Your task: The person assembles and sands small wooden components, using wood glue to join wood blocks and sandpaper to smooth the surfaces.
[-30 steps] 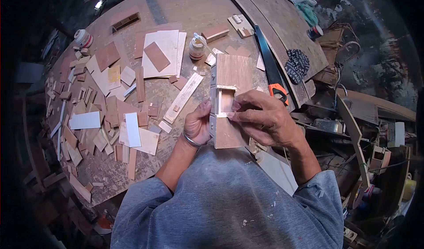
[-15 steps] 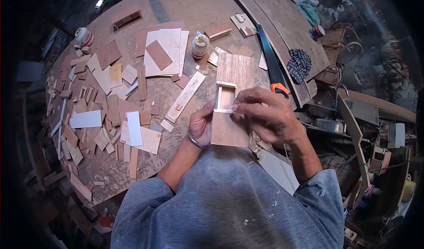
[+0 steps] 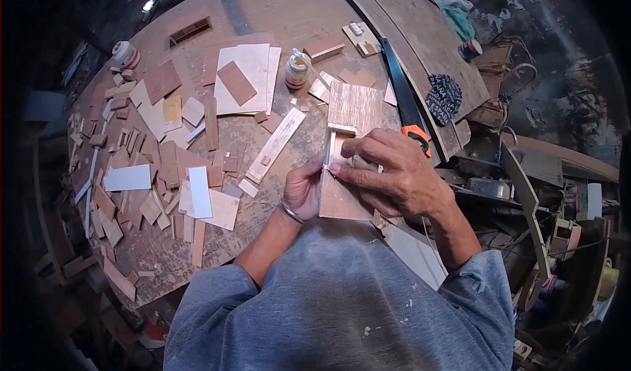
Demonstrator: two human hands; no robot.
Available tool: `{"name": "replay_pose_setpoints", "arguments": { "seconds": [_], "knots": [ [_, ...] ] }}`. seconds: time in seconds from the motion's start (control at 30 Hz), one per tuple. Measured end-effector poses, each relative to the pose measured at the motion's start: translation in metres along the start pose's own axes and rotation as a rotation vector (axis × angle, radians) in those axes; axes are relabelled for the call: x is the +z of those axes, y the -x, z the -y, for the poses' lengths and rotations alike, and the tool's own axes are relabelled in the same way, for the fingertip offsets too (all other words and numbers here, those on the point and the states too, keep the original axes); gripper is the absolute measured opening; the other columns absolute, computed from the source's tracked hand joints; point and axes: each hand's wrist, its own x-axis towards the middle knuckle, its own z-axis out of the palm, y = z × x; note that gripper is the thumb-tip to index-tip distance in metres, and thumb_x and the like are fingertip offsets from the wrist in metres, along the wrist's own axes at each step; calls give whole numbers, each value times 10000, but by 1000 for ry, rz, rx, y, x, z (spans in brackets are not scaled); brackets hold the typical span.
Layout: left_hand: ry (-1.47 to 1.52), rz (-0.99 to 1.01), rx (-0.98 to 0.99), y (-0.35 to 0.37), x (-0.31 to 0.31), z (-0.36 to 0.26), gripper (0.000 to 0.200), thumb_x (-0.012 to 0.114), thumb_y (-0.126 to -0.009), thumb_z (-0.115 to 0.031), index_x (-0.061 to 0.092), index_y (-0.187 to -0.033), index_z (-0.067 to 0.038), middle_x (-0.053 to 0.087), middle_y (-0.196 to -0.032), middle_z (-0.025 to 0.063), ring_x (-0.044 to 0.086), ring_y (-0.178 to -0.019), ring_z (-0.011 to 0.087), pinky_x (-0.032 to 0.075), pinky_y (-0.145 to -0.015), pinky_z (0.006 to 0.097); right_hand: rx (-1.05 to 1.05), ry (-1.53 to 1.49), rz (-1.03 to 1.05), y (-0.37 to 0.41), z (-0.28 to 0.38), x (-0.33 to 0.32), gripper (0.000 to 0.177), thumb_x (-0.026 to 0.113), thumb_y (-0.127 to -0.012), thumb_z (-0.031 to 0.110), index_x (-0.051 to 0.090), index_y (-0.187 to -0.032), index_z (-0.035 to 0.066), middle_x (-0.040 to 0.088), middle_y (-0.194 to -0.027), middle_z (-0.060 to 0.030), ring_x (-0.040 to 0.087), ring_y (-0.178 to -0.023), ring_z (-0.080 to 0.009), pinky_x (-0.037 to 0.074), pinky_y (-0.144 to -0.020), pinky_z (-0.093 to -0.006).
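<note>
A flat wooden panel (image 3: 355,104) lies in front of my body, with a small rectangular frame of thin strips (image 3: 333,148) standing on its middle. My left hand (image 3: 304,190) grips the panel's left edge, fingers partly hidden beneath it. Over the frame's lower right part, my right hand (image 3: 391,173) presses with bent fingers, its fingertips at the lower strip. That hand covers much of the frame's right side. Whether it pinches a small piece cannot be seen.
Beyond the panel stands an open glue jar (image 3: 297,72) with a brush. A handsaw (image 3: 402,85) with an orange handle lies to the right, near a dark patterned cloth (image 3: 444,98). Wood offcuts (image 3: 167,164) cover the left side. A white-lidded jar (image 3: 125,54) stands at the back left.
The panel has shifted slightly right and down. My right hand's fingers have moved left across the frame, to its lower left corner.
</note>
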Motion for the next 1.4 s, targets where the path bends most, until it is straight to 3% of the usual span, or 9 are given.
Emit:
{"name": "replay_pose_setpoints", "arguments": {
  "seconds": [0.2, 0.3, 0.5, 0.73, 1.0, 1.1, 1.2, 1.3, 1.4],
  "knots": [
    [6, -5, -28, -2, -6, -1, 466, 495, -1047, -226, 461, -1442, 19, 587, -1369, 242, 606, -1257, 364, 464, -1114, 537, -39, -41, -53, 4, -1, -1, 430, 774, -701, 128, 725, -1124, 66, 630, -1152, -113, 638, -968, -270, 518, -723, -392],
    [55, 94, -31, -4, -2, 0, 484, 492, -1056, -148, 377, -1473, 68, 556, -1390, 262, 575, -1302, 358, 468, -1125, 518, -48, -82, -121, 7, -2, 1, 401, 749, -685, 87, 733, -1084, 46, 642, -1112, -136, 648, -890, -265, 523, -693, -379],
    [-55, 41, -35, -2, -2, -7, 482, 533, -1035, -162, 438, -1458, 51, 569, -1407, 242, 575, -1308, 359, 424, -1148, 539, 185, -329, -468, 24, 3, -10, 339, 627, -678, -37, 767, -986, -8, 668, -1048, -153, 650, -826, -189, 513, -688, -289],
    [-51, 108, 31, 0, -13, -13, 498, 572, -1010, -185, 475, -1453, 20, 586, -1403, 221, 583, -1303, 350, 425, -1147, 539, 460, -515, -682, 37, 7, 10, 245, 662, -859, -42, 746, -1089, -20, 655, -1075, -126, 622, -907, -136, 483, -721, -243],
    [-22, 173, 71, 3, -11, -25, 513, 560, -1015, -175, 444, -1482, 3, 578, -1415, 217, 564, -1327, 341, 409, -1162, 545, 608, -432, -642, 40, 5, 38, 238, 691, -883, -29, 738, -1115, -6, 663, -1095, -104, 590, -845, -92, 470, -711, -220],
    [-124, 37, 169, 6, -17, -32, 530, 533, -1003, -235, 470, -1465, 16, 600, -1397, 206, 607, -1279, 345, 463, -1117, 523, 650, -466, -622, 33, 7, 41, 231, 684, -894, -15, 736, -1120, -5, 665, -1100, -99, 588, -831, -86, 473, -709, -218],
    [-240, -18, 236, 13, -16, -44, 495, 562, -1006, -152, 462, -1447, 50, 615, -1366, 206, 616, -1266, 326, 478, -1114, 495, 718, -567, -633, 32, 1, 60, 237, 700, -887, 10, 738, -1120, 4, 674, -1097, -94, 594, -812, -87, 477, -704, -221],
    [-497, -128, 294, 18, 2, -50, 403, 548, -1023, -77, 477, -1390, 74, 658, -1292, 176, 676, -1176, 252, 551, -1039, 382, 681, -434, -537, 28, 5, 71, 259, 721, -859, 12, 737, -1117, 5, 673, -1077, -105, 609, -800, -108, 484, -697, -238],
    [-614, -149, 312, 27, 3, -54, 415, 587, -1019, -107, 488, -1376, 80, 678, -1254, 168, 684, -1153, 216, 555, -1022, 363, 557, -433, -474, 9, 19, 73, 266, 751, -835, 40, 734, -1097, -6, 663, -1031, -124, 620, -754, -151, 500, -680, -278]
  ]
}}
